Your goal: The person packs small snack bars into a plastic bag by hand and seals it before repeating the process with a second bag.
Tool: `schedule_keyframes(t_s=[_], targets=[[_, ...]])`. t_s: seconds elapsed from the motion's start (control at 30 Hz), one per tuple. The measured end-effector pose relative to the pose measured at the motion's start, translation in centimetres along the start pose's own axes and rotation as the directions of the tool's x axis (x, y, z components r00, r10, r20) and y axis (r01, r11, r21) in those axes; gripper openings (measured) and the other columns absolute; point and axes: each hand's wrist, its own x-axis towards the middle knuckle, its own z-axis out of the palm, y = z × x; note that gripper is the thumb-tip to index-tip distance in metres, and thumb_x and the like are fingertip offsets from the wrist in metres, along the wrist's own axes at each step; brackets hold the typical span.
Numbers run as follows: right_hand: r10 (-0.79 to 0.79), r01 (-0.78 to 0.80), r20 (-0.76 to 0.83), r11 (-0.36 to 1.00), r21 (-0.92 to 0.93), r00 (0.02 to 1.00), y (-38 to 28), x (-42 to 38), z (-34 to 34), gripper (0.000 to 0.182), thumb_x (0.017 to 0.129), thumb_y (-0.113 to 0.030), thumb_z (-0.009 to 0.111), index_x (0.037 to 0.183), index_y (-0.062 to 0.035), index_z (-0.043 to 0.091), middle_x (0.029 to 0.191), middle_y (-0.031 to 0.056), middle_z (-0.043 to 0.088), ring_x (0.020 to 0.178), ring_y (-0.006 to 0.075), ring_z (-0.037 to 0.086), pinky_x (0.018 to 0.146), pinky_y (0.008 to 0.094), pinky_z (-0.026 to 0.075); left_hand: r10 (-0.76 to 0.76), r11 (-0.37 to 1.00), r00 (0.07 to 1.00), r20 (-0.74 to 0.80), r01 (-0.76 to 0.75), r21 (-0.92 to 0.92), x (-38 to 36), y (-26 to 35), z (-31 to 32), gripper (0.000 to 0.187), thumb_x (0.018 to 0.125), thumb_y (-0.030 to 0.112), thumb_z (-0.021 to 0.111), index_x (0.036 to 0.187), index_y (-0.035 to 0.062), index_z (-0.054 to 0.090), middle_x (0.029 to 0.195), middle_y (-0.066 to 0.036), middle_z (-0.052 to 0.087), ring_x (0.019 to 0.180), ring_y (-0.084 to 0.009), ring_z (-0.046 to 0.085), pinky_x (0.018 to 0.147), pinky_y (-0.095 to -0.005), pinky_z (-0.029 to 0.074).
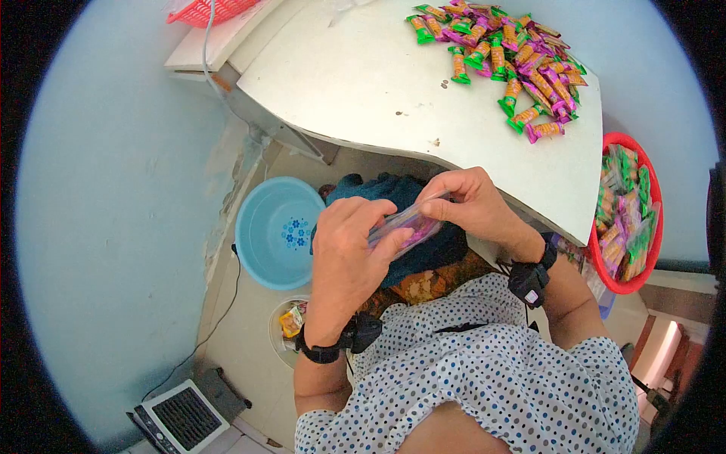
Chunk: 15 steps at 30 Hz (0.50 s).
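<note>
Over my lap, a clear plastic bag (397,222) with purple-wrapped snack packets inside is held between both hands. My left hand (349,240) is closed around its lower left end, thumb along the side. The fingers of my right hand (467,200) pinch the bag's upper right end. The number of packets inside cannot be made out. A pile of small snack packets (522,64) in purple and green wrappers lies on the white table (340,79), beyond my hands to the right.
A red basket (655,227) of filled clear bags stands right of the table. On the floor at left are a blue basin (261,261), a white bucket (278,352) with wrappers, and a black-and-white device (186,418). The table's curved edge lies just beyond my hands.
</note>
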Motion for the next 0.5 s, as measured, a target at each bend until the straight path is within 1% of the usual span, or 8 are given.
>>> schedule_keyframes(t_s=[0.1, 0.2, 0.4, 0.5], targets=[[0.010, -0.010, 0.006, 1.000, -0.006, 1.000, 0.0, -0.2, -0.1, 0.011, 0.090, -0.013, 0.071, 0.087, -0.0021, 0.072, 0.074, -0.0009, 0.067, 0.068, 0.0037, 0.058, 0.058, 0.0213, 0.047, -0.014, 1.000, 1.000, 0.021, 0.014, -0.001, 0.3, 0.2, 0.3, 0.018, 0.070, 0.011, 0.079, 0.083, 0.0056, 0.068, 0.075, -0.008, 0.064, 0.074, -0.0283, 0.061, 0.068, -0.0384, 0.047], [0.011, -0.011, -0.011, 1.000, -0.013, 1.000, 0.0, -0.3, 0.0, 0.011, 0.090, -0.013, 0.071, 0.087, -0.0024, 0.072, 0.075, -0.0015, 0.067, 0.067, 0.0031, 0.057, 0.057, 0.0209, 0.046, 0.003, 1.000, 1.000, -0.002, -0.003, -0.013, 0.2, 0.1, 0.6, 0.015, 0.071, 0.008, 0.077, 0.080, 0.0057, 0.066, 0.072, -0.008, 0.062, 0.070, -0.0273, 0.059, 0.065, -0.0379, 0.045], [0.022, -0.021, -0.063, 1.000, 0.007, 0.998, -0.5, -0.4, 0.4, 0.011, 0.090, -0.013, 0.071, 0.087, -0.0024, 0.073, 0.075, -0.0021, 0.067, 0.068, 0.0022, 0.056, 0.058, 0.0203, 0.046, 0.002, 1.000, 0.999, -0.043, -0.003, -0.020, 0.1, 0.4, 1.0, 0.009, 0.075, 0.005, 0.073, 0.078, 0.0047, 0.064, 0.072, -0.010, 0.061, 0.069, -0.0277, 0.059, 0.064, -0.0376, 0.045], [-0.004, 0.005, -0.046, 1.000, 0.020, 0.999, 0.0, -0.3, 0.2, 0.011, 0.091, -0.013, 0.071, 0.087, -0.0021, 0.072, 0.076, -0.0022, 0.067, 0.069, 0.0024, 0.057, 0.059, 0.0204, 0.047, -0.009, 0.997, 1.000, -0.022, 0.008, -0.072, -0.1, 0.3, 1.3, 0.011, 0.077, 0.005, 0.071, 0.078, 0.0053, 0.060, 0.072, -0.010, 0.057, 0.071, -0.0321, 0.055, 0.067, -0.0420, 0.041]])
